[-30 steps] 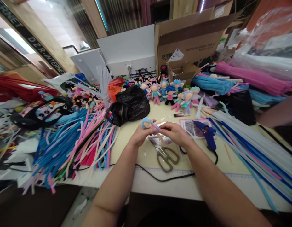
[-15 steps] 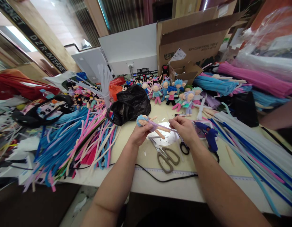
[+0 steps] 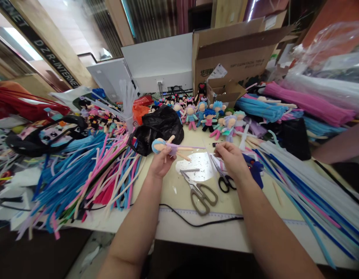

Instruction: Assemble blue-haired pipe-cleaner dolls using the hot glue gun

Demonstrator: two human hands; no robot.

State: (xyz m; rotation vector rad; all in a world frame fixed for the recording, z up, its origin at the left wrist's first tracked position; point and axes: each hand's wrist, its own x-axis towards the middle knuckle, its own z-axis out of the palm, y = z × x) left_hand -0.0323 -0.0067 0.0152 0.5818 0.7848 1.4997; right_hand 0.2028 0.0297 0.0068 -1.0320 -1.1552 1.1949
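Note:
My left hand (image 3: 162, 162) is closed round a small pipe-cleaner doll (image 3: 174, 149) with light-blue hair, beige limbs and a lilac body. A thin lilac strand (image 3: 198, 147) runs from the doll toward the right, its end free of my other hand. My right hand (image 3: 232, 157) is a little way off with thumb and forefinger pinched together; whatever is between them is too small to make out. Below lie grey-handled scissors (image 3: 203, 195) and black-handled scissors (image 3: 225, 183), near a whitish round mat (image 3: 201, 170) with specks on it. Partly behind my right wrist is a blue glue gun (image 3: 256, 170).
Several finished dolls (image 3: 210, 116) stand at the back beside a black plastic bag (image 3: 164, 126). Pipe cleaners spread in heaps at left (image 3: 80, 170) and right (image 3: 298, 182). A cardboard box (image 3: 231, 58) stands behind. A black cord (image 3: 191, 223) crosses the front edge.
My left hand has moved left with the doll. The lilac strand has come away from my right hand, which has stayed near its place. The view has shifted slightly.

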